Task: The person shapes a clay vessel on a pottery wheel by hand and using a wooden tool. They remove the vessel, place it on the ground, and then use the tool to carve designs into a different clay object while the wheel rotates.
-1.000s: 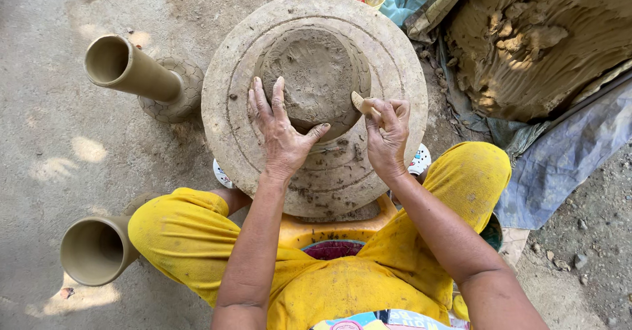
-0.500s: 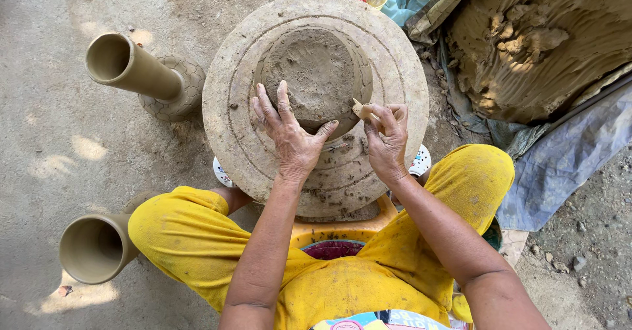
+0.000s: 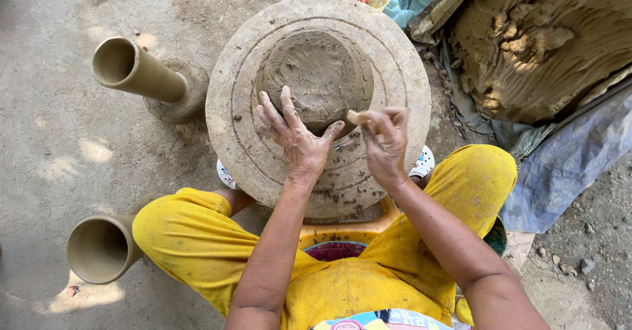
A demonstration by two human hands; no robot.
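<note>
We see a round stone wheel (image 3: 263, 145) at the centre of the frame, a lump of grey clay (image 3: 320, 73) sitting on its middle. Our left hand (image 3: 299, 139) lies spread, fingers splayed, pressed against the near side of the clay. Our right hand (image 3: 387, 144) is curled, pinching a small wooden tool (image 3: 359, 116) whose tip touches the clay's lower right edge. Two clay tubes stand on the ground: one (image 3: 135, 72) at upper left, just beside the wheel, another (image 3: 102, 247) at lower left by our knee. A big clay heap (image 3: 546, 40) fills the upper right.
</note>
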